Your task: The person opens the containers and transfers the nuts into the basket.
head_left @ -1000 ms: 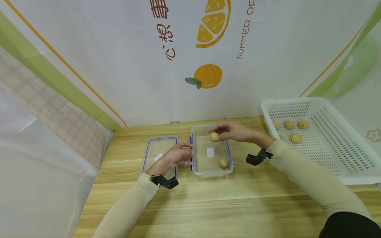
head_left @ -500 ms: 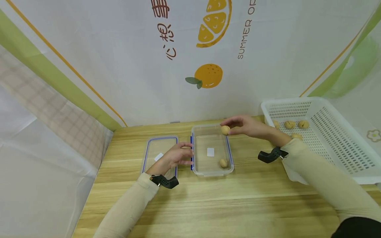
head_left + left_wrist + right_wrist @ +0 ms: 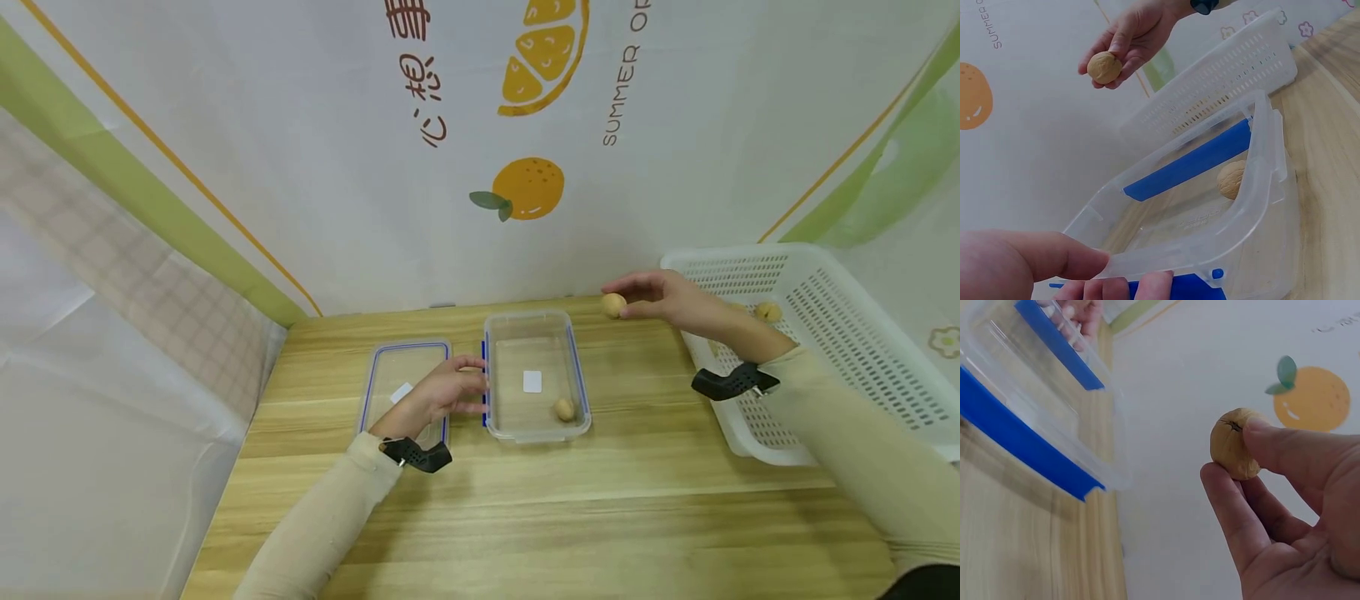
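Between thumb and fingertips, my right hand point(image 3: 678, 304) pinches a walnut point(image 3: 613, 305) in the air, over the table between the clear plastic box and the white basket. A dark crack mark shows on this walnut point(image 3: 1230, 447) in the right wrist view. The lidless box point(image 3: 579, 371) has blue side clips, and one walnut point(image 3: 565, 409) lies in its near right corner. My left hand point(image 3: 450, 387) rests at the box's left side with fingers spread. In the left wrist view its thumb point(image 3: 1069, 256) touches the rim, and its fingertips lie by the blue clip point(image 3: 1194, 289).
The clear lid point(image 3: 393, 371) with a blue seal lies left of the box, partly under my left hand. A white perforated basket point(image 3: 738, 429) stands at the right with several walnuts point(image 3: 767, 312), some hidden by my right arm. A printed cloth point(image 3: 337, 208) hangs behind the table.
My right hand has carried its walnut from above the box to the right and back, toward the basket. The left hand and the walnut in the box have stayed in place.
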Tool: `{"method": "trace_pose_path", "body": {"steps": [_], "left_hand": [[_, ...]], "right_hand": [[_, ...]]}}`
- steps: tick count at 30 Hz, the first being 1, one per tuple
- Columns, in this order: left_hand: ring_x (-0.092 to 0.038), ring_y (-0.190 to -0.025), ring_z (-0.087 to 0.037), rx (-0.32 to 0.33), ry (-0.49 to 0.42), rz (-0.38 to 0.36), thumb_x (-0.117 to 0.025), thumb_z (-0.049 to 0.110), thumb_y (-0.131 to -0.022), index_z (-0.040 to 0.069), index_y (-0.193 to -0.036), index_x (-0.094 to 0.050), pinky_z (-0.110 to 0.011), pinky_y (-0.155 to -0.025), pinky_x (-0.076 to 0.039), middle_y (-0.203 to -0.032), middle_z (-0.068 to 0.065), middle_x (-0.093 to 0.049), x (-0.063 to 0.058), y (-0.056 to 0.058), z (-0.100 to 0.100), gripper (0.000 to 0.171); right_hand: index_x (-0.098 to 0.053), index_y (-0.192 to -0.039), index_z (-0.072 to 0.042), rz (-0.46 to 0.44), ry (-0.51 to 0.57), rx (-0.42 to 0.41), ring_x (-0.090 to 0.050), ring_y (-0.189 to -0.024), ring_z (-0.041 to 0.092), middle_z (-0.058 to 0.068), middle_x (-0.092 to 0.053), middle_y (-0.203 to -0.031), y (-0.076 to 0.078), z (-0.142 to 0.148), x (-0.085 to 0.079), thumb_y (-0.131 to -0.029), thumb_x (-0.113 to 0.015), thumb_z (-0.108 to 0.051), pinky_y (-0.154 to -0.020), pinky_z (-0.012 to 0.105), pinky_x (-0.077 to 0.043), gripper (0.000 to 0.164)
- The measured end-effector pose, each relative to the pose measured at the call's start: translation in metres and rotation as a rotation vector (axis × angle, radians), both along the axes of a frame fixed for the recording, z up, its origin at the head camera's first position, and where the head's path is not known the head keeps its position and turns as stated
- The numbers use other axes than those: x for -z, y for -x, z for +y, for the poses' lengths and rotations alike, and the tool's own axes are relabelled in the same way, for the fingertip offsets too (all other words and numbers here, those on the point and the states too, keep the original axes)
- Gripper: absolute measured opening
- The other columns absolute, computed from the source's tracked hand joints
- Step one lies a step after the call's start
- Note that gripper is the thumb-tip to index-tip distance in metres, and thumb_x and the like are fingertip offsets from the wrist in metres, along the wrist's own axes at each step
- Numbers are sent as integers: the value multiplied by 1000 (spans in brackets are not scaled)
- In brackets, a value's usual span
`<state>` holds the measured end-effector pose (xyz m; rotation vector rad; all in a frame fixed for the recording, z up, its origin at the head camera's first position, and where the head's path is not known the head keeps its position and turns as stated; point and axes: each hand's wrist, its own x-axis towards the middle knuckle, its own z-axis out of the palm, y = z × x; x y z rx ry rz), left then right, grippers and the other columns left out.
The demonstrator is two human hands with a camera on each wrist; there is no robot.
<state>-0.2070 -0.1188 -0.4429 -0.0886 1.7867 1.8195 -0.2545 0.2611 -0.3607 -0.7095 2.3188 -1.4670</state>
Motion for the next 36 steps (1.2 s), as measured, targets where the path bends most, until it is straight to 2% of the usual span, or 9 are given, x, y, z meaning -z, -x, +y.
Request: {"method": "trace_pose_path", "body": {"steps": [4,17,22,27,36], "left_hand": [[-57,-86,-16,9,2,5,-56,-4,-97,-5,-142,-41,-33,-76,-66,-104,-10,-53,-1,1,0,48],[-56,-85,-16,-5,6,-4,-57,-6,-94,-6,-141,-41,-33,-76,-66,-101,-9,-53,-2,1,1,50],[-57,-84,-16,-20,6,-14,-57,-6,-94,-5,-141,-42,-33,-75,-66,-100,-9,-54,0,0,2,49],[-57,-85,-15,-22,6,-23,-57,-6,-94,-5,-141,-42,-33,-74,-66,-101,-9,-53,-1,-1,3,49],[-57,-84,-16,-18,12,-20,-57,-5,-95,-5,-142,-42,-33,-74,-66,-100,-9,-54,-2,0,3,49]], "right_hand": [[-58,-140,0,-20,0,64,-61,-114,9,9,-61,-137,-2,15,-1,-100,-67,-11,-94,19,-55,43],[-52,-145,-1,-25,-59,205,-62,-107,7,-12,-64,-123,-12,61,-1,-101,-65,-15,-87,21,-57,48],[-51,-145,0,-25,-63,241,-63,-104,6,-14,-65,-119,-12,77,4,-101,-65,-15,-80,20,-57,49],[-50,-146,1,-22,-95,264,-63,-105,3,-16,-65,-118,-11,96,9,-102,-65,-14,-83,19,-57,49],[-47,-148,0,-33,-204,307,-60,-103,-2,-22,-63,-115,-5,129,20,-103,-63,-22,-83,18,-55,53]]}}
